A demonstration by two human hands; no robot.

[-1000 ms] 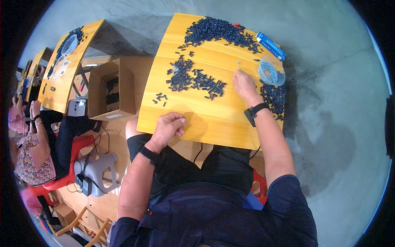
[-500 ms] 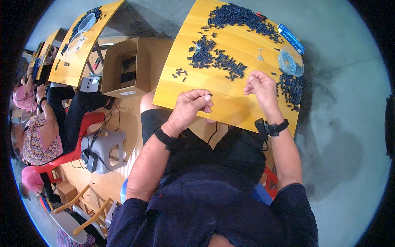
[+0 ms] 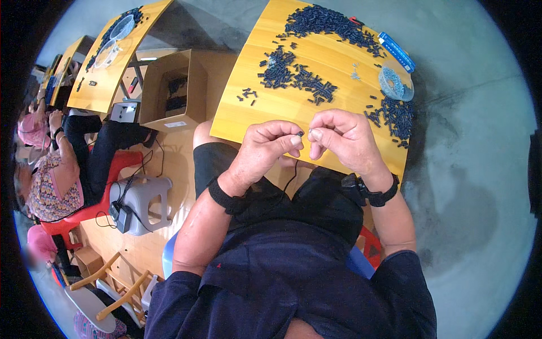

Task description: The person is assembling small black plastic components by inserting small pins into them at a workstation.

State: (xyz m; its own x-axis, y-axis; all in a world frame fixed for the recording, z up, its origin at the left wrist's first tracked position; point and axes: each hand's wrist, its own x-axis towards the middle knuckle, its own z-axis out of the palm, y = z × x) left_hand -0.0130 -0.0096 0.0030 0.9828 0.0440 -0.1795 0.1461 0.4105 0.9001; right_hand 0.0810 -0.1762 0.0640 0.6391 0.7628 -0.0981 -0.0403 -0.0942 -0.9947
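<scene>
Over the near edge of the yellow wooden table [image 3: 243,116], my two hands meet, fingertips almost touching. My left hand [image 3: 265,148] pinches a small black cylindrical piece [image 3: 300,134] between thumb and forefinger. Facing it, my right hand [image 3: 341,138] is closed in a pinch at the piece's end; what it holds is too small to name. Beyond the hands lie loose black cylindrical pieces in a middle pile [image 3: 316,89], a far pile [image 3: 322,22] and a right-hand pile [image 3: 397,120]. A clear round bowl [image 3: 407,95] of small pale bluish parts stands by the right edge.
A blue and white box [image 3: 397,52] lies at the table's far right, and a few small pale parts [image 3: 355,72] lie left of the bowl. On the left stand an open cardboard box [image 3: 195,107], a grey stool [image 3: 144,209] with cables, and a seated person [image 3: 56,186] at another table.
My right hand has come left and nearer, from beside the right-hand pile to my left hand's fingertips. My left hand has shifted slightly to the right, still pinching the black piece.
</scene>
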